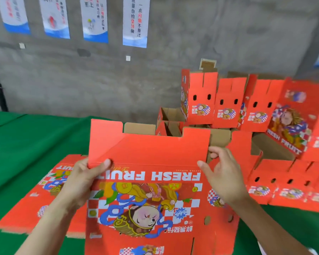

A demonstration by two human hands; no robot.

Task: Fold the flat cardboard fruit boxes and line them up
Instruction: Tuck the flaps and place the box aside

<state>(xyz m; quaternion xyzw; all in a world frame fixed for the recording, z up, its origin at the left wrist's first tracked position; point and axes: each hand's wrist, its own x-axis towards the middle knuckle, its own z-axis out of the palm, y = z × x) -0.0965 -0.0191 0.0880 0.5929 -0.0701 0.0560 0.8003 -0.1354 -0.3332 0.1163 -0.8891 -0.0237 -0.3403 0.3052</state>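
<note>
I hold a red cardboard fruit box (147, 196), printed "FRESH FRUIT" with a cartoon figure, up in front of me. Its top flap is bent away along a crease. My left hand (83, 179) grips the box's left edge, thumb on the crease. My right hand (223, 173) holds the right side near a side flap, thumb on the front and fingers curled behind. A stack of flat red boxes (31, 208) lies on the green table under my left arm. Several folded boxes (226, 105) stand at the right.
Green cloth covers the table (26, 140). A grey concrete wall (99, 76) with hanging posters (134, 21) stands behind it. More folded red boxes (284, 181) lie in a row at the right edge, some stacked on others.
</note>
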